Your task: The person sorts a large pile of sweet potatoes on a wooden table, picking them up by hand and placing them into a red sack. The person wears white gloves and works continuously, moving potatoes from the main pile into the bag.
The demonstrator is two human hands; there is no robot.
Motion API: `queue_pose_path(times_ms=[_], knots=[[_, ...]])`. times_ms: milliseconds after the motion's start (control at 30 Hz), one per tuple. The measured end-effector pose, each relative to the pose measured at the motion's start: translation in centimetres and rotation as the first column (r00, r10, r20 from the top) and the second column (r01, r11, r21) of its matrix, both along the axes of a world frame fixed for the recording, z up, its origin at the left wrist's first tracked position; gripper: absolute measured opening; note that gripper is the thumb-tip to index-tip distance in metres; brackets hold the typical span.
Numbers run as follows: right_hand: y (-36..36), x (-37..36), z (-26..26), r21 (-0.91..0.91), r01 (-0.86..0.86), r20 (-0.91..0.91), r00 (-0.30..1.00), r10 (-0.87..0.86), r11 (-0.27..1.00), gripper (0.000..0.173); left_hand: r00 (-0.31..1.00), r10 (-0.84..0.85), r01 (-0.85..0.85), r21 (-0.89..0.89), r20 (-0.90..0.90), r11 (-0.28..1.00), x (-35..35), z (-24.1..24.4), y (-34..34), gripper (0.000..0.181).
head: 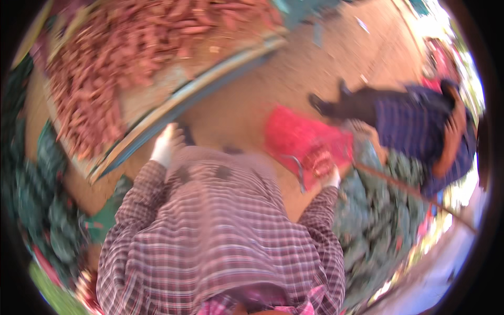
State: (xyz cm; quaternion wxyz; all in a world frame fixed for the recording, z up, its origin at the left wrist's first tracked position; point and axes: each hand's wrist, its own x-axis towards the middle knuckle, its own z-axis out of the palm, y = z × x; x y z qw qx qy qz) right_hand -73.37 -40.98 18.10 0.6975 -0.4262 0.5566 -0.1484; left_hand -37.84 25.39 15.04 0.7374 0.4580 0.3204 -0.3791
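My left hand point(169, 143), in a pale glove, hangs beside the edge of a low table, its fingers somewhat apart and nothing visible in them. On my right side, my gloved right hand point(332, 177) grips the near side of a bright red container point(289, 132), blurred, which could be a tub or a sack. Inside it lies a small heap of reddish contents point(319, 161), too blurred to name. Another person's hand point(364, 128) is at the container's far side. Long reddish produce point(130, 51), carrot-like, is spread in a thick pile over the table point(185, 94).
Stuffed green mesh sacks point(386, 220) are piled at my right, with more green sacks point(35, 201) at far left. A person in a striped blue top point(409, 122) stands on the bare earth floor point(236, 106) to the right. A thin pole point(409, 191) slants past the sacks.
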Motion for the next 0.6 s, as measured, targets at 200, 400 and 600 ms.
queue_pose_path(times_ms=[200, 400, 600], knots=[[11.2, 29.0, -5.0, -0.529, -0.292, -0.346, 0.932, 0.111, 0.797, 0.054, 0.941, 0.311, -0.337, 0.345, 0.130, 0.876, -2.5, 3.6, 15.4, 0.064], [47.1, 61.5, -2.8, -0.593, -0.785, -0.069, 0.270, 0.960, 0.178, 0.049, 0.733, 0.667, -0.638, 0.470, 0.129, 0.610, -2.8, -0.7, 24.7, 0.079], [86.8, 66.5, 0.9, -0.542, 0.065, -0.816, -0.278, 0.507, -0.838, 0.086, 0.436, 0.895, -0.849, 0.373, 0.096, 0.374, 3.4, -5.7, 30.7, 0.103]])
